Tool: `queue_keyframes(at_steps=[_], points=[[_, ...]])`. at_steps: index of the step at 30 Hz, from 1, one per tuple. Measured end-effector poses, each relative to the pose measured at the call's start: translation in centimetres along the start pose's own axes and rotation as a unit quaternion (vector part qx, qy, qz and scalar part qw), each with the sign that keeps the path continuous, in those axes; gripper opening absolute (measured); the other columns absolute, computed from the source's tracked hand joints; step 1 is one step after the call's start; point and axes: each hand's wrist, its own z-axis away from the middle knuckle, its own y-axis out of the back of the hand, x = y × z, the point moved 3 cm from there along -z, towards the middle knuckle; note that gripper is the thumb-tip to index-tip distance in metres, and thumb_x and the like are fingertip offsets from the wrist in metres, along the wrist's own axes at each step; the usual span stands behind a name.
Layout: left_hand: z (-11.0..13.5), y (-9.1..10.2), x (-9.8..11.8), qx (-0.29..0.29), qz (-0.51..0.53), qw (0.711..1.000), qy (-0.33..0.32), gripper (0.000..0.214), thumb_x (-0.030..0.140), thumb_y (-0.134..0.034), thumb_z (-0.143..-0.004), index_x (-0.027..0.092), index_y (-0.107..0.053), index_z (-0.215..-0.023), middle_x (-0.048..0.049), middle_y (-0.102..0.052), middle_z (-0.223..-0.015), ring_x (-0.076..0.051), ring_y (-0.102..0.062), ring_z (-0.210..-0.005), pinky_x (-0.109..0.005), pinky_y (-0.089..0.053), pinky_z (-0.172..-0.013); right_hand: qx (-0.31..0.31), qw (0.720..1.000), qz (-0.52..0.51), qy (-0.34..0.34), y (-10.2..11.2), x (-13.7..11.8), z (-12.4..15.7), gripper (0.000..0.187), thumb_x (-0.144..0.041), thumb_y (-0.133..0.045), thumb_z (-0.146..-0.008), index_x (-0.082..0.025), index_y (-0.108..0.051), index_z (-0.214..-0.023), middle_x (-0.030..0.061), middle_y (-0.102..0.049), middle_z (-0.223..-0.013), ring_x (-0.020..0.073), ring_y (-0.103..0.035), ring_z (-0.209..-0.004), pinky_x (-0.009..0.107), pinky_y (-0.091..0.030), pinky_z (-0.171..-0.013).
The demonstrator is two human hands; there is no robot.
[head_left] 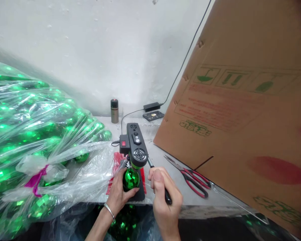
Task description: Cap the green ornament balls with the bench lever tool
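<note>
Our left hand (119,197) is wrapped around a green ball (131,179) seated under the head of a small black press (136,144) on the surface (160,157), near its front edge; our right hand (165,197) is clenched on the press lever (150,164). We see red scissors (193,182) lying just beside, close to a cardboard box (240,117)

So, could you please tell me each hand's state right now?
Left hand: holding the green ball.
Right hand: closed on the black lever handle.
</note>
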Motion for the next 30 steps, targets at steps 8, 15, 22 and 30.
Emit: queue_keyframes(at_steps=[8,15,22,30], points=[[-1.0,-2.0,-0.8,0.03,0.007,0.999,-0.03,0.083,0.043,-0.091,-0.067,0.019,-0.063,-0.141,-0.0199,-0.075,-0.141,-0.046,-0.071,-0.132,-0.071,-0.053,-0.117,0.002,1.0,-0.001,0.004,0.0,0.1,-0.1,0.036,-0.017,-0.048,-0.114,-0.023,-0.055,-0.079,-0.0023,-0.056,-0.073,0.012,-0.056,-0.065,0.024,-0.045,-0.06],[-0.7,-2.3,-1.4,0.037,-0.014,0.999,-0.037,0.085,0.041,-0.091,-0.065,0.017,-0.064,-0.142,-0.0214,-0.076,-0.139,-0.048,-0.072,-0.131,-0.072,-0.054,-0.116,0.023,1.0,-0.008,0.017,-0.3,1.3,1.1,0.034,-0.012,-0.049,-0.112,-0.023,-0.055,-0.081,-0.0021,-0.057,-0.074,0.0128,-0.057,-0.066,0.027,-0.043,-0.06],[-0.6,-2.5,-1.4,0.036,-0.027,0.998,-0.042,0.083,0.037,-0.091,-0.065,0.019,-0.065,-0.142,-0.0186,-0.077,-0.135,-0.046,-0.074,-0.127,-0.069,-0.058,-0.112,0.079,0.995,-0.022,0.048,-0.5,3.8,3.4,0.036,-0.011,-0.05,-0.11,-0.023,-0.054,-0.076,-0.0026,-0.053,-0.068,0.0152,-0.058,-0.063,0.03,-0.041,-0.058],[-0.5,-2.5,-1.1,0.033,-0.031,0.998,-0.053,0.082,0.034,-0.089,-0.067,0.019,-0.063,-0.143,-0.0182,-0.077,-0.137,-0.045,-0.074,-0.128,-0.067,-0.059,-0.112,0.072,0.995,-0.03,0.059,-0.5,4.0,3.2,0.036,-0.01,-0.047,-0.109,-0.023,-0.053,-0.077,-0.0029,-0.055,-0.068,0.0141,-0.057,-0.061,0.029,-0.039,-0.057]])
